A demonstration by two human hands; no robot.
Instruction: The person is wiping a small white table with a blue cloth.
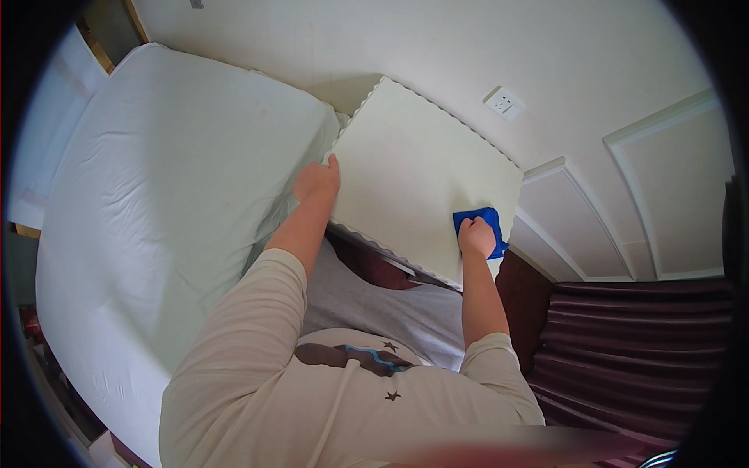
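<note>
A cream-white tabletop cover with scalloped edges [409,158], perhaps on a bedside table, lies in front of me. My left hand [318,178] grips its left edge, the thumb up at the rim and the other fingers partly hidden. A folded blue cloth [496,225] rests flat near the right corner of that top. Bunched in a fist, my right hand [476,237] holds the cloth and presses it against the surface.
A bed with a pale fitted sheet [193,146] is close on the left. Behind the tabletop rises a white wall with a power socket [503,103] and panel moulding [585,216]. Dark purple curtains [632,351] hang at right above a reddish-brown floor [524,292].
</note>
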